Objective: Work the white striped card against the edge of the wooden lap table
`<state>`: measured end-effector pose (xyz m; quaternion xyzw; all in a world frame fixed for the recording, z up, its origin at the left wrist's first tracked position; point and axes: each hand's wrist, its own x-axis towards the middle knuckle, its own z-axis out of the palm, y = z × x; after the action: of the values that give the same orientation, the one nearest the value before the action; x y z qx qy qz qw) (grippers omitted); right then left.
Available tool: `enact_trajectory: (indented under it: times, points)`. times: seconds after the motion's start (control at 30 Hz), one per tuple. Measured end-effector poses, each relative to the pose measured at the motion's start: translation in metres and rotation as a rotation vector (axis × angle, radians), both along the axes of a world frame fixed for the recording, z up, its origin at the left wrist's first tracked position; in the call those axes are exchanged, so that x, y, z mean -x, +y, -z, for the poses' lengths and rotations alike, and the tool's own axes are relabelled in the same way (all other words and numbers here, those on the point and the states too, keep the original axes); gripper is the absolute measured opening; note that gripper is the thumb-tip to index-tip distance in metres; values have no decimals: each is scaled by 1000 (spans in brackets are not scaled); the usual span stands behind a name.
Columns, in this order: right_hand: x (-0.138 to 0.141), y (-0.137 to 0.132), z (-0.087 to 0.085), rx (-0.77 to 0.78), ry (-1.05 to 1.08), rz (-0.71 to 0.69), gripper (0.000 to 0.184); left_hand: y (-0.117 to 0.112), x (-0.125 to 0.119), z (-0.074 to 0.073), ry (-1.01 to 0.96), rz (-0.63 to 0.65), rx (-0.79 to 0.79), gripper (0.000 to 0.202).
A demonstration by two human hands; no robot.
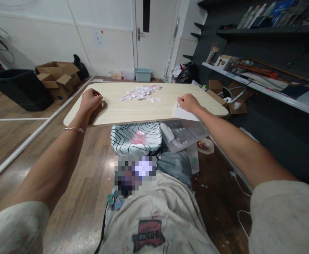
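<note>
My left hand (90, 101) is held over the left end of the pale wooden table (112, 111), its fingers pinched together. What they pinch, if anything, is too small to make out. Toward the right end, my right hand (188, 102) is closed, with its fingers at the upper edge of a white sheet (185, 113). Whether those fingers grip the sheet or something small above it is hidden. Between the hands, farther back, lies a loose heap of small white and pink paper-like pieces (141, 92).
Below the table's near edge are a patterned cushion-like item (121, 139) with a pink packet (138, 137) and a clear plastic bin (183, 135). A black bin (19, 90) and cardboard box (58, 79) stand left. A shelf (276, 86) runs along the right.
</note>
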<state>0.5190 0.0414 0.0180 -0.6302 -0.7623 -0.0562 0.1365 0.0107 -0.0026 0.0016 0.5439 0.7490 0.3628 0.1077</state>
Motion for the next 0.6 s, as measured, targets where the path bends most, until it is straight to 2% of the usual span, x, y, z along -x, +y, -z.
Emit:
enact_trajectory:
  times: [0.17,0.43,0.6]
  points:
    - [3,-3,-3,3,4,18,54,-4,-3,-2,0,-10,-1,44]
    - [3,-5,-3,14,24,22,55,-6,-7,-8,0,-8,23,34]
    - [4,-6,-3,12,25,20,55,-5,-5,-6,-16,-1,1,31]
